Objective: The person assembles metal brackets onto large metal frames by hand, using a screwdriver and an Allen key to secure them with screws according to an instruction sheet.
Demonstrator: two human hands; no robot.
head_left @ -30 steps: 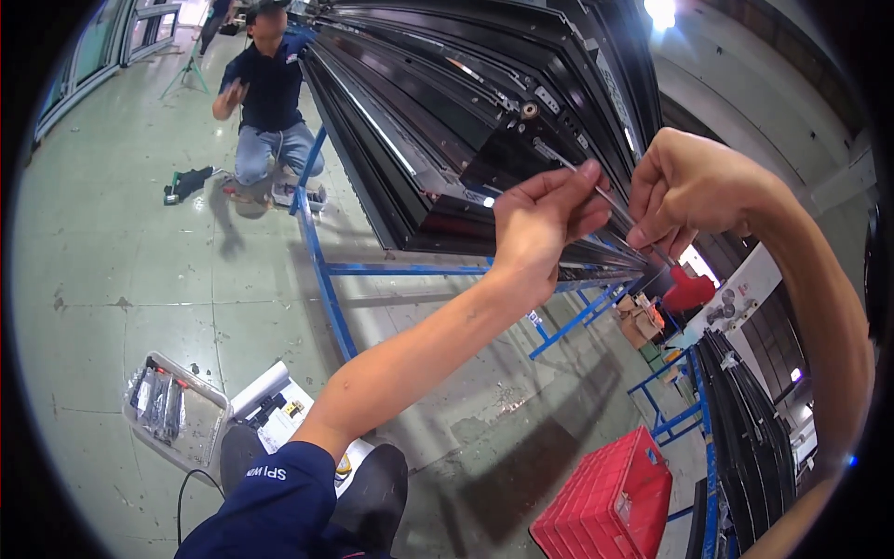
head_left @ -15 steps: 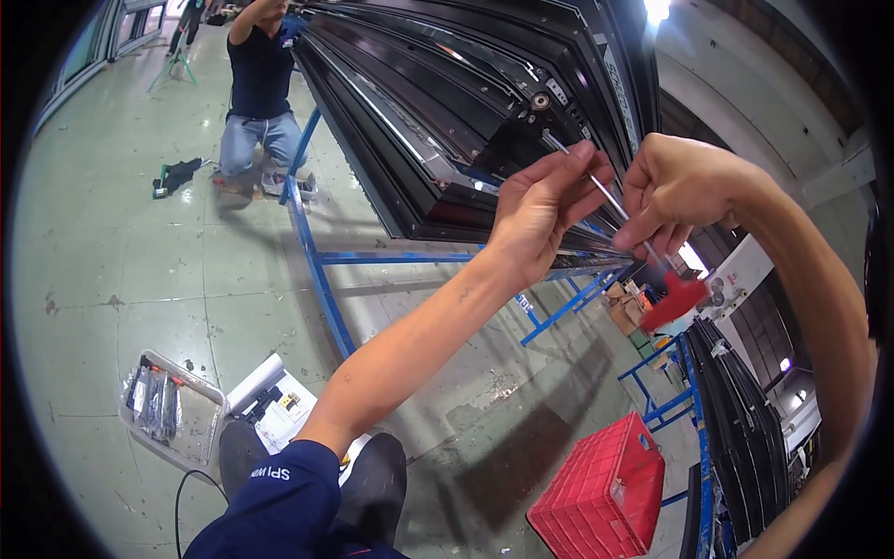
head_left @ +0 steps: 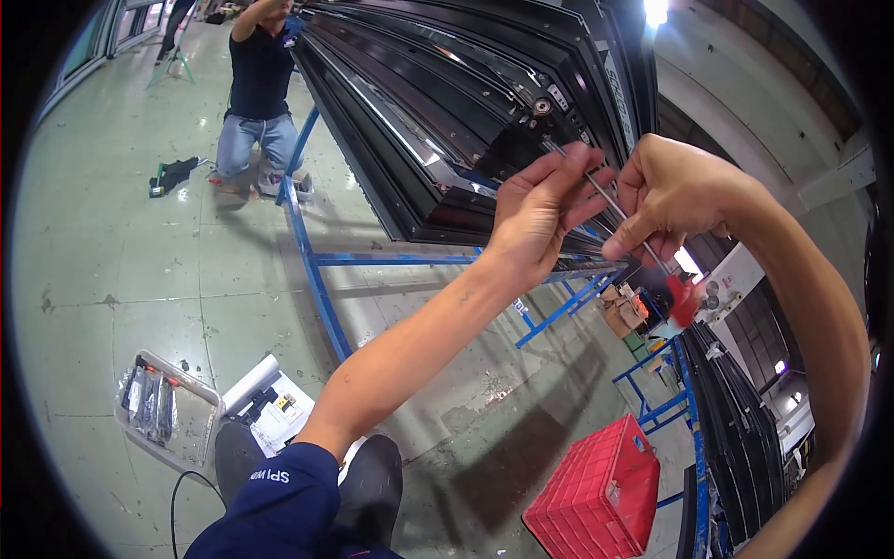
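A T-handle hex key (head_left: 605,197) with a thin metal shaft and a red handle slants across the end of a black metal frame (head_left: 438,210). Its tip points into the dark recess below a round metal fitting. My left hand (head_left: 545,210) pinches the shaft near the tip between thumb and fingers. Curled around the shaft closer to the handle are the fingers of my right hand (head_left: 684,191). The red handle is smeared by motion beyond that hand. Exactly where the tip sits is hard to make out.
A blue metal stand (head_left: 321,279) supports the frame. A red plastic crate (head_left: 596,494) stands on the floor at lower right. By my knees lie a clear tray (head_left: 200,429) of bagged parts and a paper sheet (head_left: 279,401). Another person (head_left: 261,102) kneels at the far left.
The red handle has turned and now shows as a smaller blur. My right thumb and fingers have shifted slightly left along the shaft. My left hand keeps its pinch.
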